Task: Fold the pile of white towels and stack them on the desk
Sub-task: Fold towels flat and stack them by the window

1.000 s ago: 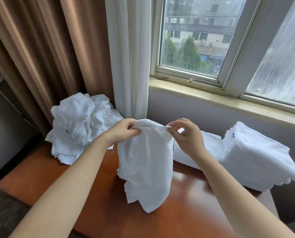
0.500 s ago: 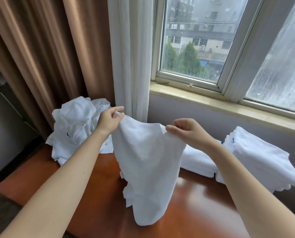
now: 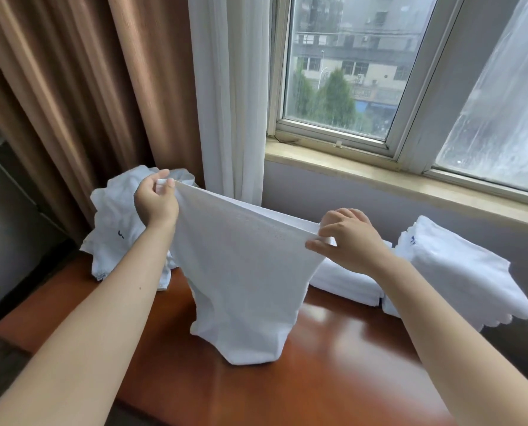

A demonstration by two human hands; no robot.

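Above the middle of the desk (image 3: 318, 382) I have one white towel (image 3: 244, 272) held up by its top edge. That edge is pulled straight between my two hands and runs left to right, tilted so the left end sits higher and farther from me than the right. From there the cloth hangs down with its long axis roughly vertical. It narrows toward the bottom, where the lower end is bunched and seems to rest on the wood.

My left hand (image 3: 155, 202) pinches the upper left corner between thumb and fingertips, with the fingers curled in. My right hand (image 3: 349, 238) pinches the upper right corner between thumb and forefinger, the other fingers bent above the hem. Both are closed on the towel.

At the far left corner the pile of unfolded towels (image 3: 115, 222) lies crumpled, just behind my left wrist. Along the far edge to the right lies a low folded stack (image 3: 345, 279), partly hidden by my right hand, and beside it at the far right corner a taller folded stack (image 3: 459, 272).

Bare wood shows from the hanging towel to the near edge, and between my forearms. Behind the desk hang a brown curtain (image 3: 72, 87) and a sheer white curtain (image 3: 229, 103), below a window sill (image 3: 410, 182).
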